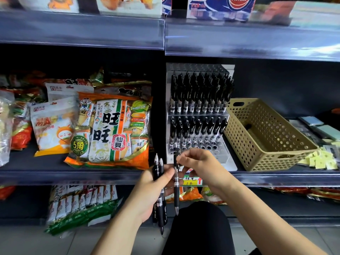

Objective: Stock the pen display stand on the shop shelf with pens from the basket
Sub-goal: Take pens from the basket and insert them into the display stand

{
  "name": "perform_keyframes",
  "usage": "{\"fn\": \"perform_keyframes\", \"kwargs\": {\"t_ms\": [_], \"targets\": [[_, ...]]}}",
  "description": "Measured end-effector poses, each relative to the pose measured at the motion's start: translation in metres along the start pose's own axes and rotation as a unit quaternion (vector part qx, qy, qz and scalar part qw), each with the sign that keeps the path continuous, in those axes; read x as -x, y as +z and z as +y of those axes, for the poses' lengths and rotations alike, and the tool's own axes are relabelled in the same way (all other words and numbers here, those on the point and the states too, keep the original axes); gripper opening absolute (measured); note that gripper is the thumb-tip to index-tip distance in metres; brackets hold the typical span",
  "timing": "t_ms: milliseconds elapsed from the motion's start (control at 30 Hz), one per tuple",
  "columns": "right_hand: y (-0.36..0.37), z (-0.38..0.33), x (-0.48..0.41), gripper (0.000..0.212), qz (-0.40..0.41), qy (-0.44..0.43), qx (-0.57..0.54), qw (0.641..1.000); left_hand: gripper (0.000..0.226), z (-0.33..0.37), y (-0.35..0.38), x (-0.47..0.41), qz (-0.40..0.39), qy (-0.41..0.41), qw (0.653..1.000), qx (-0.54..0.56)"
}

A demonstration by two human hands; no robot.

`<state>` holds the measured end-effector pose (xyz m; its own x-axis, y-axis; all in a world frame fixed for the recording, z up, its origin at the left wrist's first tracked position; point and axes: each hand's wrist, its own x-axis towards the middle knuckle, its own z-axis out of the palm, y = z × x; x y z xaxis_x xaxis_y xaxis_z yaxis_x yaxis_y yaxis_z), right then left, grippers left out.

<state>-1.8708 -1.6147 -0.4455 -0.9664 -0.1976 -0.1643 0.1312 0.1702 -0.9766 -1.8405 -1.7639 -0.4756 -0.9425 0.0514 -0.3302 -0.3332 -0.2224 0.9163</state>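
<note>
Orange-and-white snack bags (110, 129) crowded the dark shop shelf (73, 174) at left. The left hand (150, 190) gripped a bundle of black click pens (159, 205), fingers curled round them. The right hand (200, 162) pinched one black-and-clear pen (176, 192) by its top, tip down, just in front of the clear tiered acrylic display stand (230, 162). Step in hand, prob.: slotting that pen. Next move calls for lifting it & lining it up w/ a free front-row hole. A tan perforated plastic basket (248, 144) sat beside the stand, on its right. Grey floor tiles (73, 243) lay below.

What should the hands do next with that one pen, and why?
Probably the right hand should lift the single pen it pinches and slot it tip-down into the display stand, because its front holes look empty and the left hand grips spare pens.
</note>
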Motion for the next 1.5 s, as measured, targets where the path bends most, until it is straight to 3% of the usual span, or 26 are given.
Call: {"fn": "perform_keyframes", "kwargs": {"t_ms": [133,233,367,833,1167,1500], "targets": [[-0.020,-0.018,0.001,0.008,0.116,-0.067,-0.072,0.988,0.013,-0.002,-0.006,-0.006,0.024,0.021,0.999,0.022],[-0.034,-0.030,-0.003,0.004,0.252,-0.170,0.011,0.953,0.013,-0.002,-0.011,-0.008,0.049,0.036,0.998,0.036],[-0.037,-0.035,-0.016,0.010,0.323,-0.225,0.121,0.911,0.012,-0.001,-0.014,-0.008,0.070,0.048,0.996,0.039],[-0.028,-0.018,-0.043,0.009,0.315,-0.237,0.255,0.883,0.010,0.002,-0.025,-0.006,0.086,0.055,0.994,0.035],[-0.027,-0.006,-0.053,0.014,0.273,-0.145,0.350,0.884,0.009,0.005,-0.026,-0.006,0.088,0.058,0.993,0.046],[-0.026,-0.002,-0.046,0.021,0.280,-0.118,0.328,0.894,0.008,0.008,-0.018,-0.004,0.084,0.056,0.992,0.071]]}}
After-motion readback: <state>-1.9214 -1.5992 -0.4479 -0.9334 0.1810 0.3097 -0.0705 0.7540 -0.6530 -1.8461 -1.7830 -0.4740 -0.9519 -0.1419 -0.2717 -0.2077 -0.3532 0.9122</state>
